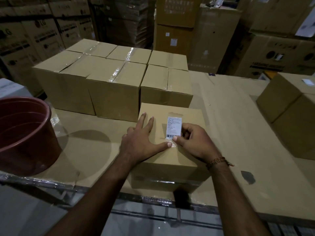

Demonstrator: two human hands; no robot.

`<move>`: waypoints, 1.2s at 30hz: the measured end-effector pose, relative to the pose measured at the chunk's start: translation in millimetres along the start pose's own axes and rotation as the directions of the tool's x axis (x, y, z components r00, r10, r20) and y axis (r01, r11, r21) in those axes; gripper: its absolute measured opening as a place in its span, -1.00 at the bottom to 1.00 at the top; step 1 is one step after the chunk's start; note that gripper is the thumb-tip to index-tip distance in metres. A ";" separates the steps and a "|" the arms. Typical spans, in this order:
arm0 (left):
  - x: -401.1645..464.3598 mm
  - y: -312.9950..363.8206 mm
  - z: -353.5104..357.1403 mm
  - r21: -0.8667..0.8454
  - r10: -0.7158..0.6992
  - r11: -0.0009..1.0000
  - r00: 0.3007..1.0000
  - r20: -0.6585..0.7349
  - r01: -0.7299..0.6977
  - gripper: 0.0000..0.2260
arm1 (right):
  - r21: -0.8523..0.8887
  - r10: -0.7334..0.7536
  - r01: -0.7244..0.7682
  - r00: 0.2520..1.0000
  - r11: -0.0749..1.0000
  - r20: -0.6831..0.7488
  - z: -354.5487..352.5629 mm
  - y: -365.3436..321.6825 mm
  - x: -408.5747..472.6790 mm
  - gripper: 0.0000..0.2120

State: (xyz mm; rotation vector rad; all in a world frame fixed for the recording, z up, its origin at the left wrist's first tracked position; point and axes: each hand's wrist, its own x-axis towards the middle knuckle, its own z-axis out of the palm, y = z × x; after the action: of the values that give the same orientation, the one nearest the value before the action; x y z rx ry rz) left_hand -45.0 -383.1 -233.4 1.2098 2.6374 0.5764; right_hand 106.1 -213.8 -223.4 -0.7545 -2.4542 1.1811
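A small cardboard box (pixel 193 114) stands on the cardboard-covered table (pixel 230 133) near its front edge. A white label (pixel 173 126) with a barcode lies on the box's top under shiny clear tape. My left hand (pixel 143 140) rests flat on the box's left half, fingers spread, with the thumb tip pressing just below the label. My right hand (pixel 192 142) has curled fingers at the label's right edge. Its thumb and forefinger pinch the label's lower right corner. A bracelet is on the right wrist.
Several taped cardboard boxes (pixel 110 86) stand in a block right behind the small box. A dark red bucket (pixel 49 114) sits at the left, and two more boxes (pixel 289 108) at the right. Tall stacks of cartons (pixel 177 24) fill the background.
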 end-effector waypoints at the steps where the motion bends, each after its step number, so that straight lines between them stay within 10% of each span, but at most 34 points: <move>1: -0.4 -0.3 0.0 -0.002 0.002 1.000 1.000 -0.005 -0.002 0.13 | 0.011 0.000 0.000 1.000 1.000 0.006 -0.4 -0.6 0.1 -0.70; 36: -1.0 -0.2 -4.6 -0.039 -0.010 0.999 0.999 0.038 0.011 0.24 | -0.128 -0.067 0.072 0.997 0.989 0.036 -0.5 -5.6 -3.0 -0.65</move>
State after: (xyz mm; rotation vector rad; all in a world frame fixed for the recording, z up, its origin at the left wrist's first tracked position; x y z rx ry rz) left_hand -45.9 -385.2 -229.3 1.1834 2.5874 0.5955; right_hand 106.9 -218.2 -218.8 -0.6835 -2.5810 1.0248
